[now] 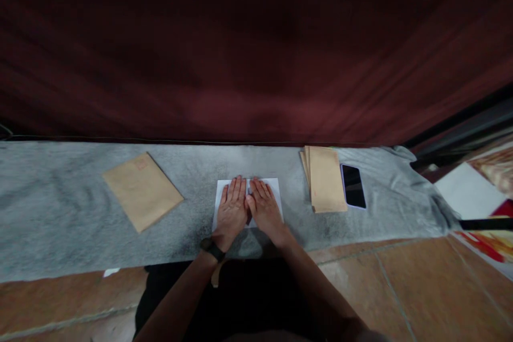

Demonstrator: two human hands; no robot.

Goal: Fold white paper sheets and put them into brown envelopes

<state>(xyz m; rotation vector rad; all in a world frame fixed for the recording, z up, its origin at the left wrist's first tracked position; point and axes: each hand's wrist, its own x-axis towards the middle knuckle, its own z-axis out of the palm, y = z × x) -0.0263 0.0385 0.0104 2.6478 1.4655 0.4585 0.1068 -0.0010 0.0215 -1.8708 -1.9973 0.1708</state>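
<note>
Both palms lie flat on a white sheet of paper (274,186) at the middle of the grey cloth. My left hand (232,207), with a dark watch on its wrist, covers the left part of the sheet, its fingers stretched out. Over the right part rests my right hand (264,208), fingers also extended, its thumb close to the left hand. Much of the paper is hidden beneath them, so I cannot tell whether it is folded.
A brown envelope (142,189) lies askew on the left. To the right sit several stacked brown envelopes (327,181), with a phone (353,186) beside them. Grey cloth (192,165) covers the narrow table, and a dark red curtain (240,64) hangs behind it.
</note>
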